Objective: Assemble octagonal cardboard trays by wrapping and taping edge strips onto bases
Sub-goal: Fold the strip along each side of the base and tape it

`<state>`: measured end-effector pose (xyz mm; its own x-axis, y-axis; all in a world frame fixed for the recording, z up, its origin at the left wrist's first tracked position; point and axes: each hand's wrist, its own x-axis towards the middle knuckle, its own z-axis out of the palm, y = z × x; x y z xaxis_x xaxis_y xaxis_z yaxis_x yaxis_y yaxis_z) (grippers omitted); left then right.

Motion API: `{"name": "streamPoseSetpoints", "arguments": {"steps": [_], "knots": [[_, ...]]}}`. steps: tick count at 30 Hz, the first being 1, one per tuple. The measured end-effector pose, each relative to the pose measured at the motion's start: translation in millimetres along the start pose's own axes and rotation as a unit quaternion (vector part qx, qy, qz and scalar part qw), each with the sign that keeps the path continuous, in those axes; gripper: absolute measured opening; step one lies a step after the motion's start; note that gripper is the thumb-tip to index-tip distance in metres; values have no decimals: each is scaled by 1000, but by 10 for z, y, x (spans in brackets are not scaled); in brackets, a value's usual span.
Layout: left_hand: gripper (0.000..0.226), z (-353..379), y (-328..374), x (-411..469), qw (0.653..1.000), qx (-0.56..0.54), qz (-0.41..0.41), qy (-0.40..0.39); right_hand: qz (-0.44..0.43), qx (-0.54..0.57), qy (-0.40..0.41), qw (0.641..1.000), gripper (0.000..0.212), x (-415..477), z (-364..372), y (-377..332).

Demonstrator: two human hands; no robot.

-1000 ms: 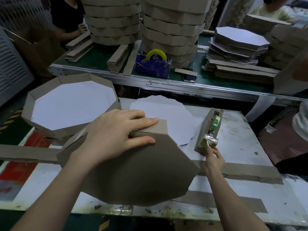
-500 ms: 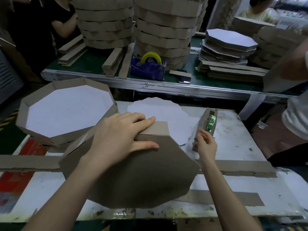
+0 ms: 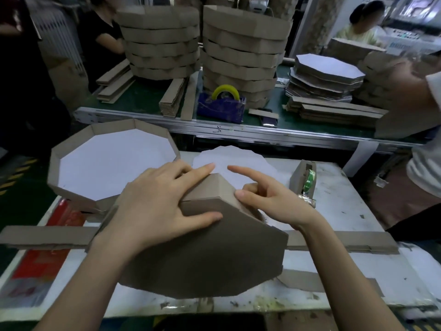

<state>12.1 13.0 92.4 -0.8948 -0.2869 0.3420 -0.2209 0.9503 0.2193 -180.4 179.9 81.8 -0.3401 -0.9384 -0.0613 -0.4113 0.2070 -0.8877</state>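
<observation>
Brown tray [image 3: 214, 259], inverted at lower centre, pinned under left hand [image 3: 155, 206], fingers spread flat across edge strip [image 3: 213, 187] corner: keeps the seam closed for taping. Right hand [image 3: 269, 201] alongside at centre, forefinger and thumb extended, gripping nothing discernible.

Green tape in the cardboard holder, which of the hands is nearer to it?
Right. The right hand sits just left of the green tape, not touching it; the left hand lies farther left, pressing the upturned tray.

Bare table [image 3: 346, 211] lies right of the dispenser [image 3: 304, 180]; a tray [image 3: 112, 127] blocks left.
</observation>
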Motion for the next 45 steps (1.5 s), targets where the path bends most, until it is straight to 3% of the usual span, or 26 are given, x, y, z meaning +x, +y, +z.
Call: {"name": "streamPoseSetpoints", "arguments": {"steps": [3, 6, 12, 15, 18, 23, 31, 37, 45], "knots": [[87, 0, 97, 66, 999, -3, 41, -25, -26, 13, 44, 999, 57, 24, 61, -136], [87, -21, 104, 85, 998, -32, 32, -32, -19, 15, 91, 996, 56, -20, 54, -275], [73, 18, 80, -24, 987, -133, 40, 82, -45, -96, 92, 990, 50, -157, -94, -584], [72, 157, 25, -104, 978, -190, 11, 83, -9, -174, 97, 980, 54, -168, -156, -619], [72, 299, -75, -192, 971, -231, -18, 65, 9, -176, 84, 981, 52, -144, -84, -577], [72, 336, -155, -221, 975, -216, -11, 54, -10, -127, 96, 987, 46, -64, 100, -501], [55, 216, -40, -188, 982, -171, 40, 67, -58, -93, 101, 989, 55, -52, 202, -507], [49, 223, 56, -101, 987, -127, 80, 62, -41, -84, 97, 991, 69, -107, 142, -426], [50, 282, 3, -97, 986, -124, 87, 69, -44, -95, 128, 986, 67, -45, 92, -404]]}}
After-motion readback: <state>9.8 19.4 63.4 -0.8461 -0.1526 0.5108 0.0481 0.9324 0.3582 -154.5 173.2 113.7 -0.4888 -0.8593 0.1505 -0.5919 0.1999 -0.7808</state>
